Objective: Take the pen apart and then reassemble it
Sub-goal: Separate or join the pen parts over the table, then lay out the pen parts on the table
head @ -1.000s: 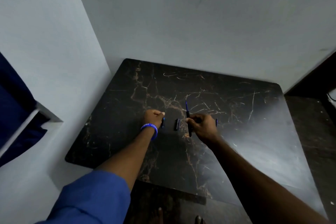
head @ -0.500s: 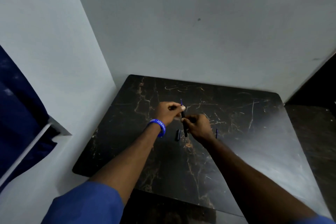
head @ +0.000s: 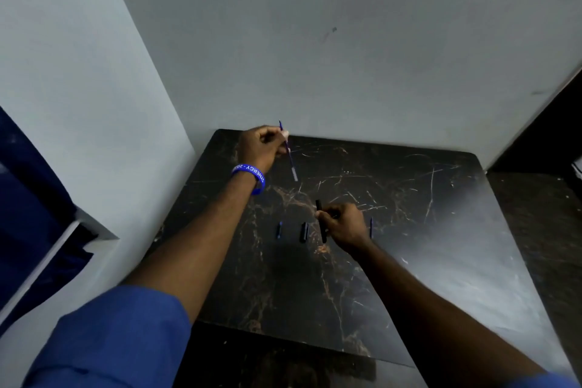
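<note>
Your left hand (head: 259, 145) pinches the ink refill (head: 289, 153), held above the desk (head: 441, 230); your right hand (head: 341, 224) grips the black barrel (head: 321, 220). Lay the refill beside the small parts (head: 304, 231) left of your right fingers.

Refill (head: 289, 152) behind barrel (head: 321, 221), on neither table (head: 441, 230).

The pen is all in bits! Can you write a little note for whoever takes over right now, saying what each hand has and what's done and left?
Left hand: pinching the thin ink tube, lifted clear of the table.
Right hand: grip closed on the black barrel, low over the table.
On the table: two small dark parts left of the right hand, one thin blue part to its right.
Done: pen taken apart, ink tube out.
Left: put all the parts back together.
</note>
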